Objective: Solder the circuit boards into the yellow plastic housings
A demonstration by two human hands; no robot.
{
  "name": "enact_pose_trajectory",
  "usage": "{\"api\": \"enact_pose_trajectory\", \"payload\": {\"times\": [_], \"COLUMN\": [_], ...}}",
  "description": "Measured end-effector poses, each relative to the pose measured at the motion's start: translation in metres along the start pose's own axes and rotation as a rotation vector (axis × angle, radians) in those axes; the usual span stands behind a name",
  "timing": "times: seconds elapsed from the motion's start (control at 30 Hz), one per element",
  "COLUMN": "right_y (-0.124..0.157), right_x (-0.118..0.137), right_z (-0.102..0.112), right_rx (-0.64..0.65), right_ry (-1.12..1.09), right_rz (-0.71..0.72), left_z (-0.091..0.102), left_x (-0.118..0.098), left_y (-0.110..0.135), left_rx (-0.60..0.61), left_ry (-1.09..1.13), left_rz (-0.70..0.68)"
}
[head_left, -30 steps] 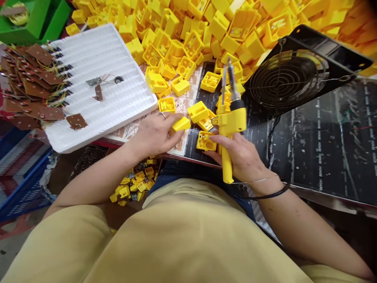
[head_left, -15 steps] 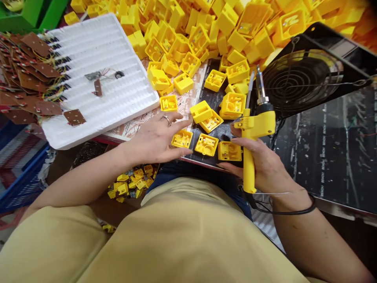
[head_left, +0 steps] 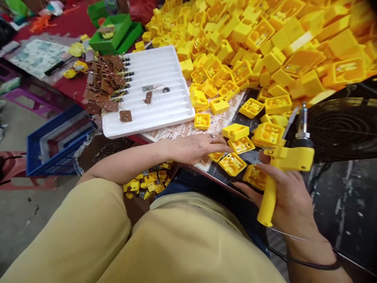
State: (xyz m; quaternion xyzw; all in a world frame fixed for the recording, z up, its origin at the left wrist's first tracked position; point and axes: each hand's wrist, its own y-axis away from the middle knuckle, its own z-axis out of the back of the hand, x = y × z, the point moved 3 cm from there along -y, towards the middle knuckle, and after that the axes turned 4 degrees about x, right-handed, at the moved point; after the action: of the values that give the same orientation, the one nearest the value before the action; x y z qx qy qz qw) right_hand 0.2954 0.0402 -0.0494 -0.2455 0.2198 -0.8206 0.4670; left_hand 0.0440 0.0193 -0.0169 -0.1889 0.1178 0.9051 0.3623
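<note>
Right hand point(head_left: 287, 196) clenched on soldering gun point(head_left: 282, 165); left hand point(head_left: 197, 147) flat, fingers released beside yellow housings point(head_left: 234, 163) at 3 o'clock. Risk: hot tip melting nearby plastic.

You see even, bright overhead light with soft shadows and no harsh glare. The yellow plastic pile point(head_left: 294, 47) blurs and stretches toward your upper right edge, showing wide-angle distortion.

The single head-worn camera looked forward and steeply down from close above the person's lap, tilted leftward, facing the surface point(head_left: 347, 204) edge, with the floor point(head_left: 23, 212) showing at left.
</note>
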Motion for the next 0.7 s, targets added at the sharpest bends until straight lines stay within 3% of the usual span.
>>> {"api": "enact_pose_trajectory", "payload": {"times": [0.1,0.2,0.43,0.6,0.7], "right_y": [-0.016,-0.029,-0.025,-0.023,-0.022], "right_x": [0.019,0.029,0.011,0.015,0.019], "right_z": [-0.006,-0.010,0.000,-0.001,-0.012], "right_rx": [-0.061,-0.042,0.139,0.051,0.031], "right_ry": [0.178,0.254,-0.016,0.044,0.049], "right_rz": [0.041,0.042,0.069,-0.046,-0.053], "left_z": [0.002,0.006,0.010,0.009,0.005], "left_x": [0.000,0.003,0.014,0.012,0.009], "left_y": [-0.002,0.004,0.007,-0.001,-0.007], "left_rx": [-0.023,-0.048,-0.052,-0.072,-0.013], "left_ry": [0.001,0.003,-0.004,-0.031,-0.055], "left_rz": [-0.002,0.028,0.013,0.028,0.045]}}
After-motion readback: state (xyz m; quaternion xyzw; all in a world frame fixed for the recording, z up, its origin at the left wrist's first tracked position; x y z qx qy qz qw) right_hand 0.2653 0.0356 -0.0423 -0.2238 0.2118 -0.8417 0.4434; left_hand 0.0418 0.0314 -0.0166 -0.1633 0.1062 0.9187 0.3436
